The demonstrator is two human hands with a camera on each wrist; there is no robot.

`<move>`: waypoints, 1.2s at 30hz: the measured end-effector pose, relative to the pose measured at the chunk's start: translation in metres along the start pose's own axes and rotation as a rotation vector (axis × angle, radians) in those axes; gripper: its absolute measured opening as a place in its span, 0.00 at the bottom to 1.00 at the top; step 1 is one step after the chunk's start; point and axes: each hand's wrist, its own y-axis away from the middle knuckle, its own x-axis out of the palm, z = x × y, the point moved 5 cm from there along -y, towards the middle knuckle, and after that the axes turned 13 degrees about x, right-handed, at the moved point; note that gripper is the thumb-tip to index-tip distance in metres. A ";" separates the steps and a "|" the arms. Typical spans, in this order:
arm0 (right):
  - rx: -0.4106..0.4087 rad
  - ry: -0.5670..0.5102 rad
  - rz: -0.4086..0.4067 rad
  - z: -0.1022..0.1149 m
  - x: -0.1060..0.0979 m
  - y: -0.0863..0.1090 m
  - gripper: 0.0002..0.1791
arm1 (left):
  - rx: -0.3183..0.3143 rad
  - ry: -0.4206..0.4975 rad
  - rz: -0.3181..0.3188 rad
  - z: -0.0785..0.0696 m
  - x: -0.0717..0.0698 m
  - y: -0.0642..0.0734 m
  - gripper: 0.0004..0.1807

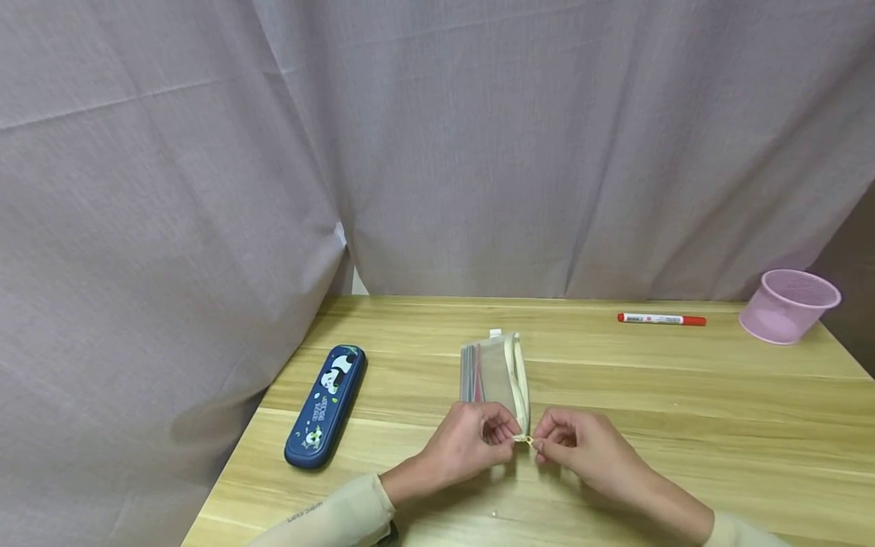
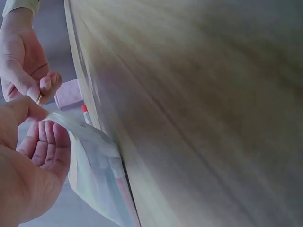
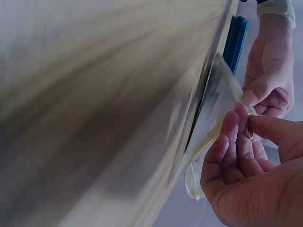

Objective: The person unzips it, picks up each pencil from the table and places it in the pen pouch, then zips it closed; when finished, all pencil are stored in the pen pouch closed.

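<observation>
A see-through pencil pouch point(image 1: 494, 374) with a cream zipper lies in the middle of the table, its zipper edge on the right and parted along part of its length. Several thin sticks, grey and pink, show inside it. My left hand point(image 1: 472, 439) pinches the near corner of the pouch at the zipper's end. Between thumb and forefinger, my right hand point(image 1: 589, 448) holds the small gold zipper pull point(image 1: 529, 441) at that same corner. In the left wrist view the pouch point(image 2: 97, 165) hangs from the left fingertips with its upper edge lifted.
On the left lies a navy pencil case point(image 1: 326, 406) with panda pictures. A red-and-white marker point(image 1: 661, 320) lies at the back right, beside a pink mesh pen holder point(image 1: 789, 305). A grey curtain point(image 1: 465, 152) hangs behind the wooden table point(image 1: 683, 395).
</observation>
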 end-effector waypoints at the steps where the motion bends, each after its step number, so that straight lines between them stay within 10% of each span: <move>1: -0.014 0.027 -0.017 0.001 -0.001 0.000 0.04 | 0.007 -0.007 0.003 -0.001 0.000 0.000 0.11; 17: -0.071 0.311 -0.249 0.001 -0.030 -0.021 0.06 | 0.103 0.027 0.048 -0.021 -0.004 0.004 0.11; 36: -0.032 0.438 -0.343 0.015 -0.049 -0.030 0.06 | 0.178 -0.077 0.002 -0.037 -0.006 0.005 0.19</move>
